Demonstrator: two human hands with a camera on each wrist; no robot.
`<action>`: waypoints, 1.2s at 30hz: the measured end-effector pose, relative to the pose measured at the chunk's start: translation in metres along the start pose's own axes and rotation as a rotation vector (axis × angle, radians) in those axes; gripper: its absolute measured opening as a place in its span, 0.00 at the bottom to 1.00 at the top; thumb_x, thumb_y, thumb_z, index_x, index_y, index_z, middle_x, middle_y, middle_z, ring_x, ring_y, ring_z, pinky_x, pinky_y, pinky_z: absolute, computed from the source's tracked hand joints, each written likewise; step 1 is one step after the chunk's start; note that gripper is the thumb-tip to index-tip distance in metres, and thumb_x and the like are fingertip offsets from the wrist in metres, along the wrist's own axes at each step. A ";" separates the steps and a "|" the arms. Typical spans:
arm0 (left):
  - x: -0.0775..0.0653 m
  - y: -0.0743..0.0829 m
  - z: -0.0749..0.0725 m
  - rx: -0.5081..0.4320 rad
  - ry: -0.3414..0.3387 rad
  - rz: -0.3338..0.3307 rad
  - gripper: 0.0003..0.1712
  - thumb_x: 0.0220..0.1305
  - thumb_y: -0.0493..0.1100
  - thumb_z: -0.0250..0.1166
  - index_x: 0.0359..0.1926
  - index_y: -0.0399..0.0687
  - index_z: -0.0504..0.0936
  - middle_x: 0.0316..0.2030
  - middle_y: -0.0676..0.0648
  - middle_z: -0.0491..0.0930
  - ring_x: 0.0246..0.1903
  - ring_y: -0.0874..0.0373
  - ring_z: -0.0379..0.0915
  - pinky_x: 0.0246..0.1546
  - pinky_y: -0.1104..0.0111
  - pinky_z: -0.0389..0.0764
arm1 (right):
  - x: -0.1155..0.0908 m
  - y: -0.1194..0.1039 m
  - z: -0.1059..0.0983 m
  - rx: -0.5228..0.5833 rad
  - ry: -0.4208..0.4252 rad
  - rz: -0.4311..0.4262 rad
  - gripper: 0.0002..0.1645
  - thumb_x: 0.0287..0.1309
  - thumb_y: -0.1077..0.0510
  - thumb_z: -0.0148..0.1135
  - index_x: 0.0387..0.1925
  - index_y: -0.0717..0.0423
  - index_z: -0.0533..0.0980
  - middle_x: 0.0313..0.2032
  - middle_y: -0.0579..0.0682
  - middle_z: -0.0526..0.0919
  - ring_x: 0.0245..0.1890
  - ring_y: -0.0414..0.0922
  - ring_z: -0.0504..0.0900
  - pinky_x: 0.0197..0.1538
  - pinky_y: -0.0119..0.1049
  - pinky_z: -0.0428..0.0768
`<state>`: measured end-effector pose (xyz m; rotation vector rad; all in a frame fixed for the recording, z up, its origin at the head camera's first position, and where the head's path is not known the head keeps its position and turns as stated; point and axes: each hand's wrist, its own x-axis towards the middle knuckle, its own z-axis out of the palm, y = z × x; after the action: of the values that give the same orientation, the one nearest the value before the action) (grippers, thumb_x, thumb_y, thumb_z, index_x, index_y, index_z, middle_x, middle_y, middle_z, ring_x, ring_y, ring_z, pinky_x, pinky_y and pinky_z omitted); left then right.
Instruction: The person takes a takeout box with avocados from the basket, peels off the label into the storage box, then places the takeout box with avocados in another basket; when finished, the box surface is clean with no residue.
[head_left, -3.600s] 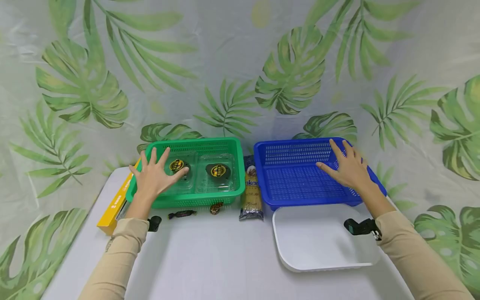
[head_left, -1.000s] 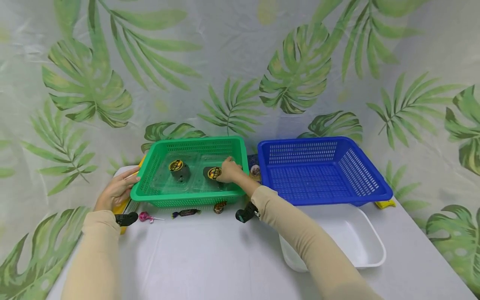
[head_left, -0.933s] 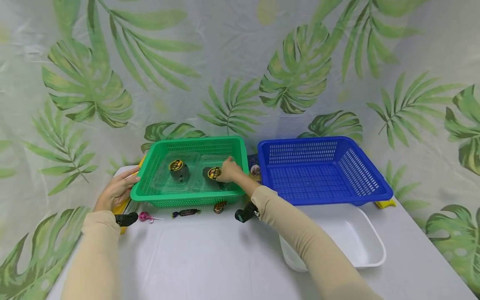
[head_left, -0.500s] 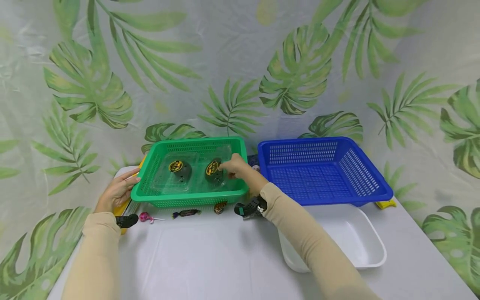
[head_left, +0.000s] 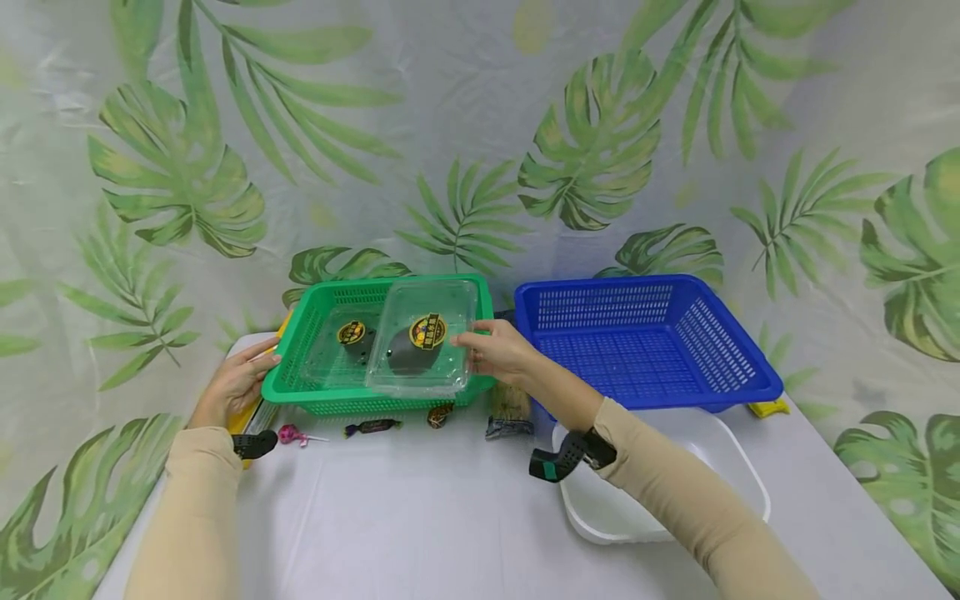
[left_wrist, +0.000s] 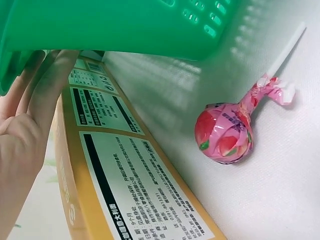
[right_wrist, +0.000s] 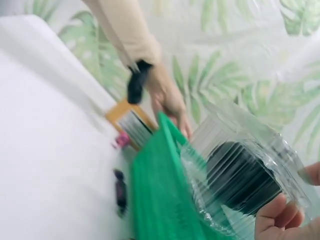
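Observation:
My right hand (head_left: 502, 350) pinches the right side of a clear plastic box (head_left: 405, 304), thumb on the lid and fingers beneath. The box holds something dark and rounded and carries a round black-and-yellow label; it is tilted above the right part of the green basket (head_left: 352, 405). A similar clear box (head_left: 318, 354) lies in that basket's left part, partly covered by the lifted one. My left hand (head_left: 236, 383) touches the basket's left rim, fingers (left_wrist: 47, 95) fairly straight and their tips hidden behind the rim in the left wrist view.
A pink lollipop (left_wrist: 225, 132) and a yellow printed box (left_wrist: 125, 165) lie by the left hand. Two wrapped candies, one dark (head_left: 372, 426) and one brown (head_left: 438, 415), sit before the green basket. Rightward are a noodle pack (head_left: 510, 408), blue basket (head_left: 615, 350), white tub (head_left: 660, 537) and yellow packet (head_left: 768, 408).
My right hand has tilted the right-hand box up and raised it out of the green basket, moving toward me. Earlier, my left hand came to the basket's rim; it has since stayed there.

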<state>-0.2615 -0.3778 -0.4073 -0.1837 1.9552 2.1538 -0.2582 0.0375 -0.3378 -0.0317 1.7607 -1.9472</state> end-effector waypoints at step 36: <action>-0.002 -0.008 0.011 0.074 0.099 0.115 0.37 0.69 0.36 0.53 0.71 0.31 0.44 0.29 0.62 0.80 0.28 0.69 0.78 0.29 0.76 0.80 | -0.073 0.152 0.032 -0.025 -0.143 0.022 0.49 0.57 0.66 0.58 0.70 0.67 0.39 0.30 0.51 0.73 0.26 0.41 0.73 0.31 0.31 0.76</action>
<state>-0.2567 -0.3659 -0.4132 -0.1724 2.1461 2.1771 -0.1303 0.0310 -0.4516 -0.1560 1.6848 -1.8601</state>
